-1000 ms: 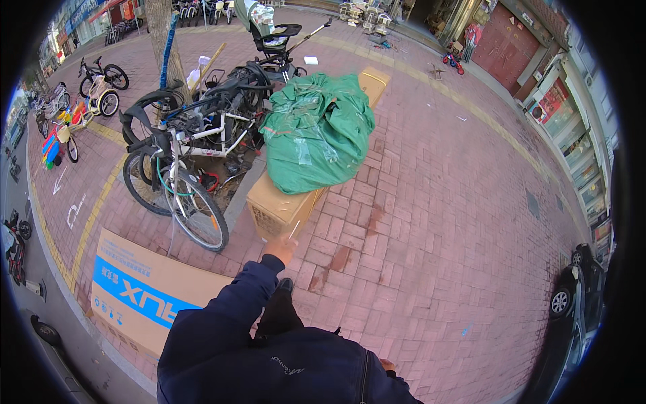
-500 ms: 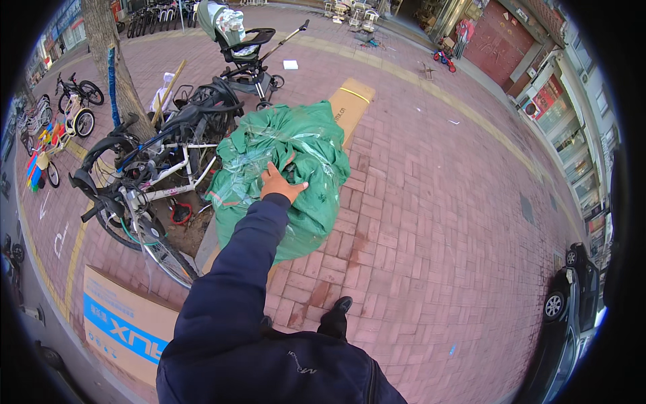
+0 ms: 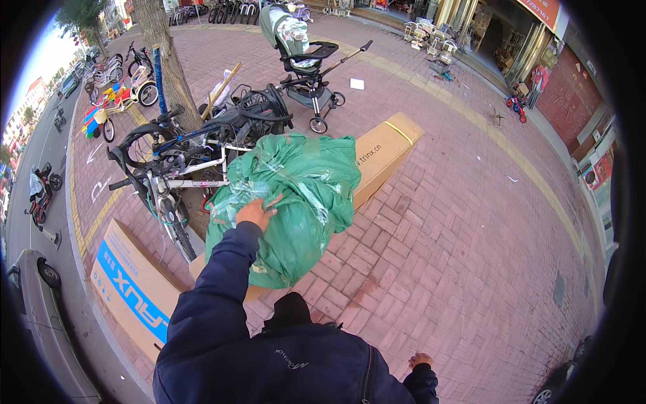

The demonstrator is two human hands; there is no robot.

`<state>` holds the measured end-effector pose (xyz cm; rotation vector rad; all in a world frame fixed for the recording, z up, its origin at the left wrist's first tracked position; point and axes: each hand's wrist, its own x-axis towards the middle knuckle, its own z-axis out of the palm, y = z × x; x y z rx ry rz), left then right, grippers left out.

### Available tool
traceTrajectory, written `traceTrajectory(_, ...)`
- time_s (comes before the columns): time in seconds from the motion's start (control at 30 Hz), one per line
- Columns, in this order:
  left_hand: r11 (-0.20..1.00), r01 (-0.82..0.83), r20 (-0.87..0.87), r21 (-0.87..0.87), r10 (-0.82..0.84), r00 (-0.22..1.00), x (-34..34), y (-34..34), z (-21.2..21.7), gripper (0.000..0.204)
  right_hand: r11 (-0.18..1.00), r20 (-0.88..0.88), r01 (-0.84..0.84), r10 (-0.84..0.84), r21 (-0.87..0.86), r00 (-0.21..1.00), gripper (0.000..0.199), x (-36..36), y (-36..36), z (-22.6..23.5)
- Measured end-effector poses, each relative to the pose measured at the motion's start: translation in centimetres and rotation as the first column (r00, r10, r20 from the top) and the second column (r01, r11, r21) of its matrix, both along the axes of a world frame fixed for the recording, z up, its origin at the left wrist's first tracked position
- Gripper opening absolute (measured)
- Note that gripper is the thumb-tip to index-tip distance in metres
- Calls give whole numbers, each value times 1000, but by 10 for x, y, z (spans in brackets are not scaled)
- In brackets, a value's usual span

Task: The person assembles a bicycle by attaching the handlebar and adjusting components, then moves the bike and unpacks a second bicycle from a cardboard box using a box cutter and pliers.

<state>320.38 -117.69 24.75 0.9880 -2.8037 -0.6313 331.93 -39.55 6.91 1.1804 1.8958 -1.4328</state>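
Observation:
A large crumpled green plastic sack [image 3: 303, 195], with strips of clear tape on it, lies on top of a long flat brown cardboard box [image 3: 387, 149]. My left hand [image 3: 254, 215] is on the near left side of the sack, its fingers closed on the loose plastic; some fingertips are hidden in the folds. Low at the right, away from the sack, my right hand [image 3: 420, 360] hangs over the paving with its fingers curled. Nothing shows in it.
Left of the sack, bicycles [image 3: 195, 161] lean by a tree trunk [image 3: 165, 60]. A stroller [image 3: 306, 64] stands beyond. Another cardboard box [image 3: 131, 276], with a blue band, lies near the kerb. A parked car [image 3: 47, 316] is at the far left.
My left hand has gone from spread fingers to a closed hold on the sack. My right hand has come into view. The view has shifted, showing more of the street and long box.

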Motion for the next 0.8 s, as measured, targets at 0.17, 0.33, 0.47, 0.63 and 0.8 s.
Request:
traceTrajectory(0.17, 998, -36, -117, -45, 30, 993, 5, -2, 1, 47, 992, -381, -70, 25, -103, 924, 12, -155, -27, 8)
traceTrajectory(0.33, 992, -98, -237, -76, 78, 968, 18, 0, 25, 34, 885, -30, -430, 432, -177, 901, 22, -209, -96, 9)
traceTrajectory(0.47, 970, -211, -327, -116, 164, 931, 50, 14, 58, 29, 437, 119, -899, 891, 28, 437, 22, -271, -115, -7)
traceTrajectory(0.63, 818, -558, -428, -141, 458, 780, 136, 57, 100, 24, 215, 251, -977, 945, 4, 209, 22, -372, -89, -66)
traceTrajectory(0.8, 469, -835, -392, -287, 738, 549, 222, 165, 127, 20, 368, 352, -915, 889, -167, 294, 22, -477, -87, -128)
